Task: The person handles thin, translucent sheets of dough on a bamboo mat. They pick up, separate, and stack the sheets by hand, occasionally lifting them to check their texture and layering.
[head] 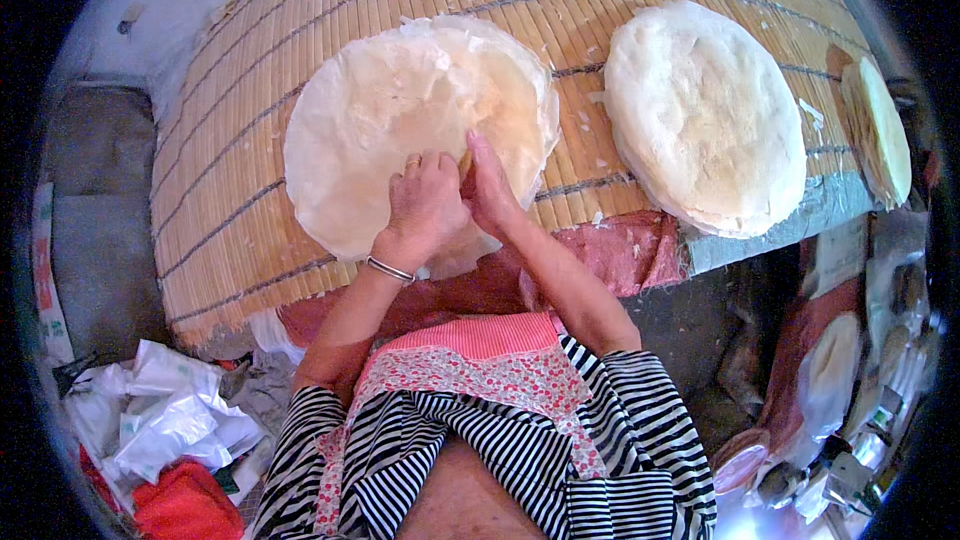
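A stack of thin, pale round flatbread sheets (pixel 352 112) lies before me on a slatted mat, its edges ragged and wrinkled. Over its lower right part my two hands meet. My left hand (pixel 429 195) has its fingers curled in, with a ring on one finger and a metal bangle at the wrist. My right hand (pixel 489 184) is pressed against it, thumb pointing up. A small brown piece (pixel 466 163) shows between the two hands; what it is, I cannot tell. Beneath the hands, a torn sheet edge (pixel 465 251) overhangs the mat's near side.
Two more stacks of flatbread, one thick (pixel 705 120) and one at the far right (pixel 877 131), lie on the slatted mat (pixel 232 187). Dark red cloth (pixel 622 251) covers the near edge. White plastic bags (pixel 165 412) and a red bag (pixel 187 502) lie at lower left.
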A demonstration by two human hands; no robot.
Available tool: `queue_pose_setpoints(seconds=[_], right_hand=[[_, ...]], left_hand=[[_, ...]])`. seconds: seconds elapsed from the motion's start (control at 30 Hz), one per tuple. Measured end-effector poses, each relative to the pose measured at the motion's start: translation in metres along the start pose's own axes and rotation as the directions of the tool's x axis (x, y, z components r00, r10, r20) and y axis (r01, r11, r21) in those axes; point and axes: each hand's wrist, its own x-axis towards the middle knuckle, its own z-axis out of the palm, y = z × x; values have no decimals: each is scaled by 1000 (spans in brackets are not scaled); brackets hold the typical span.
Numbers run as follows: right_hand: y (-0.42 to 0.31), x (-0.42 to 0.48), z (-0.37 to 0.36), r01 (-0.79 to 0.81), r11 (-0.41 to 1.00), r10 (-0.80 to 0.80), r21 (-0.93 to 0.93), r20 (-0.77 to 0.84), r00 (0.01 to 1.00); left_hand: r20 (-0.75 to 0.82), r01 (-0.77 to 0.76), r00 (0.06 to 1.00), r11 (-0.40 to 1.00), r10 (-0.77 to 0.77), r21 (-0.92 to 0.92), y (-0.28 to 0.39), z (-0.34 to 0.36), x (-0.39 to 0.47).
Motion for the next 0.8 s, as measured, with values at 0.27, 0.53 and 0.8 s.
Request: queue_pose_setpoints(seconds=[0.27, 0.53, 0.8], right_hand=[[-49, -12, 5, 298, 640, -519, -708, -113, 847], [-44, -28, -56, 193, 164, -695, -967, 26, 719], [-51, -36, -17, 398, 701, -570, -592, -129, 812]], left_hand=[[68, -4, 998, 996, -2, 87, -24, -43, 43], [127, -51, 990, 998, 54, -24, 23, 6, 59], [33, -63, 997, 989, 68, -134, 42, 6, 43]])
